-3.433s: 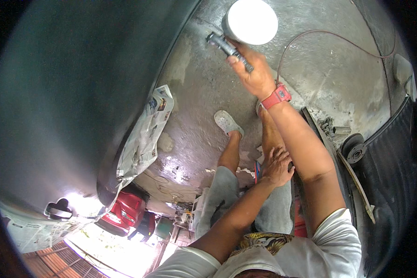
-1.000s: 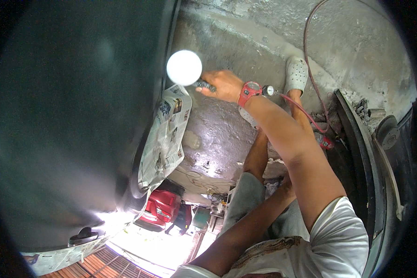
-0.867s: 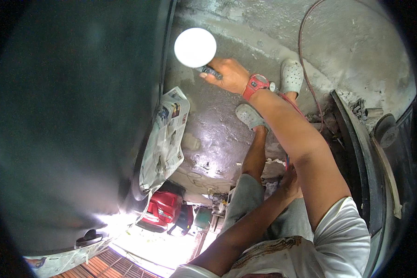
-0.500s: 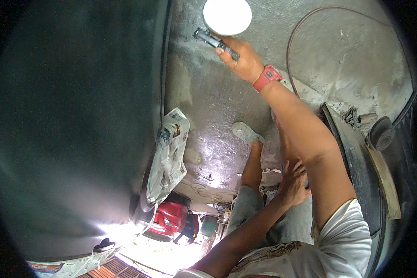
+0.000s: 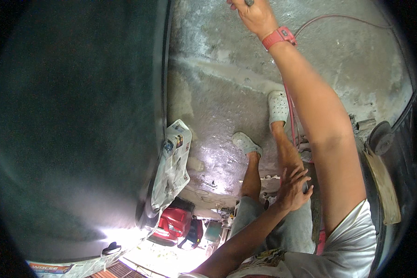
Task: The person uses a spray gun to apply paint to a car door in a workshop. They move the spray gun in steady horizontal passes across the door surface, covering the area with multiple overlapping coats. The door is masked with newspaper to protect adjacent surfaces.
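At the top edge, my right hand (image 5: 258, 16) is closed round a spray gun (image 5: 249, 2). Only a dark rear end of the gun shows; the rest lies outside the picture. A red watch (image 5: 281, 38) is on that wrist. To the left stretches a large dark, smooth car body panel (image 5: 78, 116), with the gun beyond its right edge. My left hand (image 5: 293, 189) lies on my bent right leg, fingers spread. Something small and dark shows beside its palm, too hidden to name.
A red hose (image 5: 338, 16) crosses the concrete floor (image 5: 217, 92) and runs down behind my right arm. Newspaper (image 5: 171, 164) hangs along the panel's edge. A red vehicle (image 5: 175, 223) stands in the bright background. At right are a wooden strip (image 5: 385, 190) and a dark disc (image 5: 381, 138).
My right hand has moved up and away with the spray gun, whose body and round white cup have left the picture. The hose has shifted with it. My left hand remains on my leg.
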Demonstrator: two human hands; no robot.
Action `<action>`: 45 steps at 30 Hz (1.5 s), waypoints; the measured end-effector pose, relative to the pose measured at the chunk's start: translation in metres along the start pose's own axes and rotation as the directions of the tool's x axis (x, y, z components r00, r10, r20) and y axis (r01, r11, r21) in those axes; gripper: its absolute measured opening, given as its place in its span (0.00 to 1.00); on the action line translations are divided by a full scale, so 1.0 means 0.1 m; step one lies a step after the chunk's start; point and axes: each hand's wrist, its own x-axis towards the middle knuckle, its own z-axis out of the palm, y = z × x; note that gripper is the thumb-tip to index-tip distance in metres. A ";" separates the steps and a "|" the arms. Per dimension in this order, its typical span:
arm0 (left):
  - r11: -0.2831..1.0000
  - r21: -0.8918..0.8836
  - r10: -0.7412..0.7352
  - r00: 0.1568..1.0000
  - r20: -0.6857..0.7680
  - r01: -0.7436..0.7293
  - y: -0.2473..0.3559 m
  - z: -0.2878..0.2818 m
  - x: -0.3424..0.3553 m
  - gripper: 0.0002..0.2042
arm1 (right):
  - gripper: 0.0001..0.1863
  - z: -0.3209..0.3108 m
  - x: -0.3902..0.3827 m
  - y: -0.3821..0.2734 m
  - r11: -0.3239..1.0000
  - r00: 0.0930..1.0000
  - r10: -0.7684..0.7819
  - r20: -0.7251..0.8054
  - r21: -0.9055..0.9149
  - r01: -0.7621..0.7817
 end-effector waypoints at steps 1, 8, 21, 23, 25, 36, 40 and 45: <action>1.000 -0.015 0.001 1.000 -0.006 -0.001 0.00 0.02 0.00 0.19 | 0.26 0.00 0.01 0.00 1.000 1.000 0.002 -0.008 -0.005 -0.002; 0.589 -0.808 -0.201 0.972 -0.125 0.018 -0.38 0.88 -0.14 0.22 | 0.24 0.18 -0.77 0.34 0.922 0.965 -0.026 0.261 -0.368 0.124; 0.971 0.114 0.206 0.978 0.028 -0.208 -0.44 0.35 -0.52 0.29 | 0.17 1.14 -2.86 0.27 0.981 0.786 -0.068 0.615 -0.103 0.166; 0.977 0.054 0.202 0.979 0.039 -0.204 -0.55 0.44 -0.61 0.29 | 0.18 1.29 -3.06 0.24 0.981 0.754 -0.065 0.653 -0.098 0.169; 0.979 0.015 0.201 0.979 0.040 -0.202 -0.66 0.52 -0.71 0.29 | 0.20 1.41 -3.28 0.22 0.979 0.709 -0.042 0.704 -0.112 0.169; 0.971 -0.109 0.216 0.976 0.020 -0.213 -1.14 0.69 -1.09 0.30 | 0.33 1.98 -4.29 0.01 0.969 0.467 -0.040 0.883 -0.081 0.235; 0.963 -0.149 0.230 0.973 0.013 -0.226 -1.23 0.72 -1.17 0.31 | 0.35 2.11 -4.49 -0.20 0.977 0.415 -0.053 0.908 -0.040 0.212; 0.945 -0.248 0.218 0.976 -0.009 -0.213 -1.33 0.77 -1.16 0.31 | 0.35 2.11 -4.44 -0.66 0.999 0.474 0.031 0.880 -0.032 -0.006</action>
